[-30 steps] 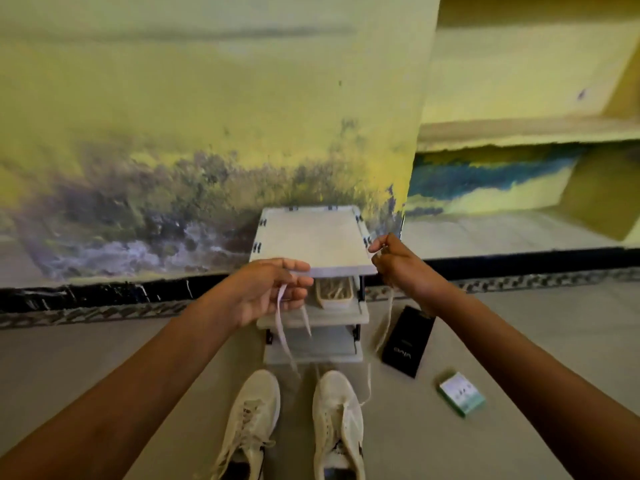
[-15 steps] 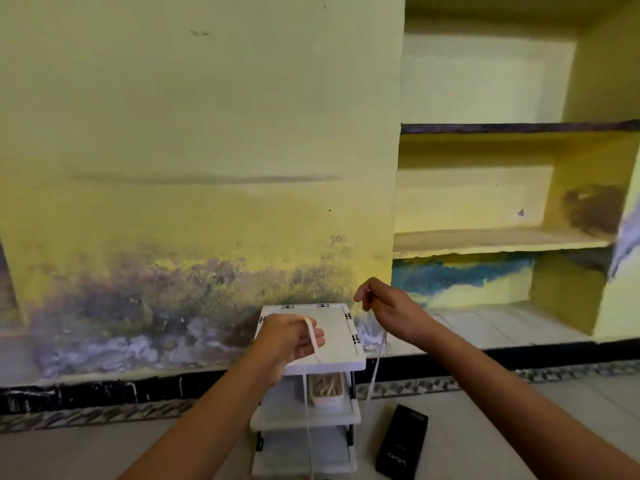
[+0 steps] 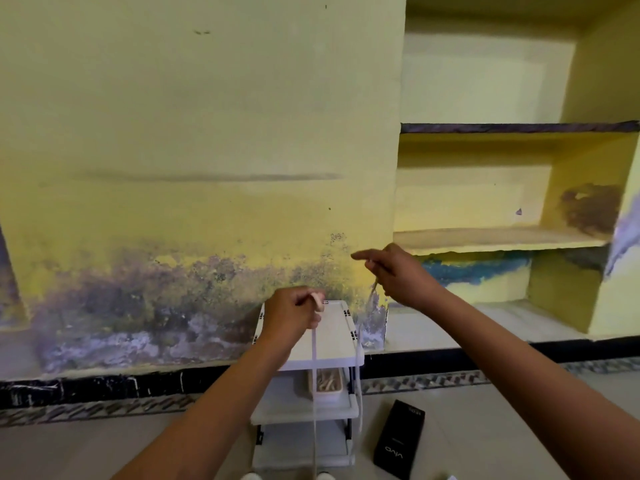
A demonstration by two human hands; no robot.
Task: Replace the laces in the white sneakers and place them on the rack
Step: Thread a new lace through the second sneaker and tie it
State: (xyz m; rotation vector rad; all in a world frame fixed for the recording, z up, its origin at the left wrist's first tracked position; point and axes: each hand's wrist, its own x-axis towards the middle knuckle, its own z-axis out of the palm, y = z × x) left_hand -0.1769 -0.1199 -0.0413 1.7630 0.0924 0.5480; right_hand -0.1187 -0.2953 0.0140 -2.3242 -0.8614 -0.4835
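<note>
A white lace is gripped at both ends: by the left hand (fist closed) above the rack, by the right hand at 2 o'clock.

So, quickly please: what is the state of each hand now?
Left hand: closed, holding one end of the flat white shoelace.
Right hand: closed, pinching the other end, index finger pointing out.

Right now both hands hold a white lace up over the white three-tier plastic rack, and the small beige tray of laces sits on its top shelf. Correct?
Not quite. The head view shows the small beige tray on the white three-tier plastic rack's middle shelf, not the top. Left hand and right hand do hold the white lace up.
</note>
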